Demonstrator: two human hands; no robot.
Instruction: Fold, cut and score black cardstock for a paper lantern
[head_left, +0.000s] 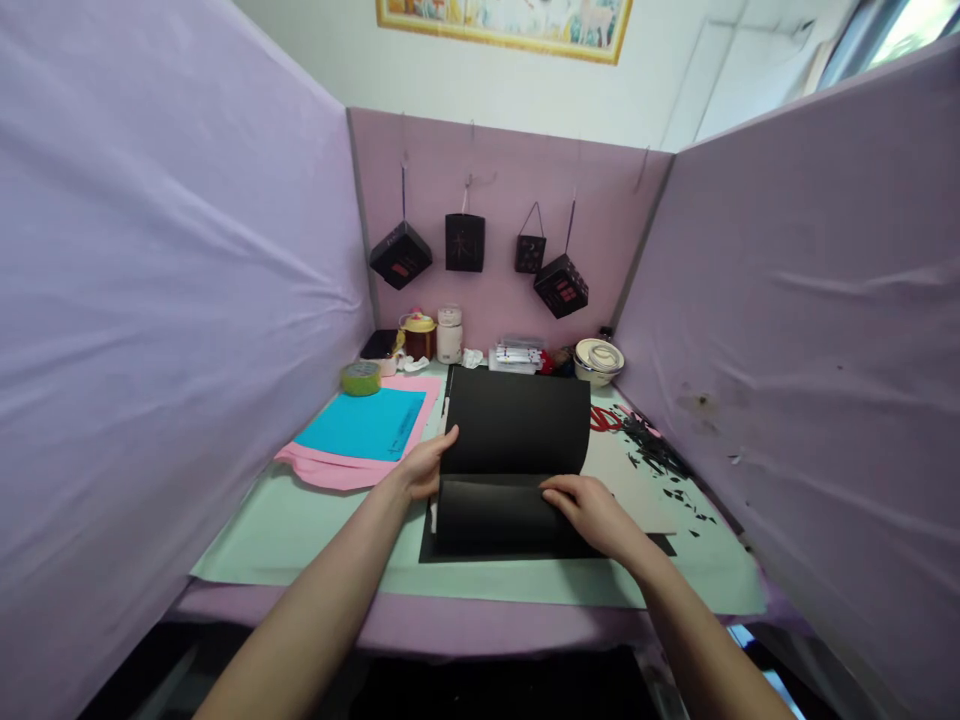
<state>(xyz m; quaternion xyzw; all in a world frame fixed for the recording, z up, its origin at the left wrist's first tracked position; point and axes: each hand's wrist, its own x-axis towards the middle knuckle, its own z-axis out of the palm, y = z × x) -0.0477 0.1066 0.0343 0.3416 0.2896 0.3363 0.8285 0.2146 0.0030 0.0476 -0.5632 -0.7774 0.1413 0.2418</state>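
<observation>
A large black sheet of card (517, 420) stands bent up across the middle of the table, its lower part curling toward me as a front flap (487, 515). My left hand (427, 465) grips the card's left side, thumb on the face and fingers behind. My right hand (574, 500) pinches the top edge of the front flap between thumb and fingers. Another dark sheet (431, 550) lies flat underneath. A pale board (630, 480) shows to the right, partly covered by my right hand and the card.
Blue card (360, 425) and pink sheets (322, 475) lie left, with green tape (361, 378) behind. Red-handled scissors (604, 419) and black paper scraps (660, 450) are at right. Containers line the back. Black paper boxes (465, 243) hang from the pink partition; fabric-covered walls (787, 330) enclose both sides.
</observation>
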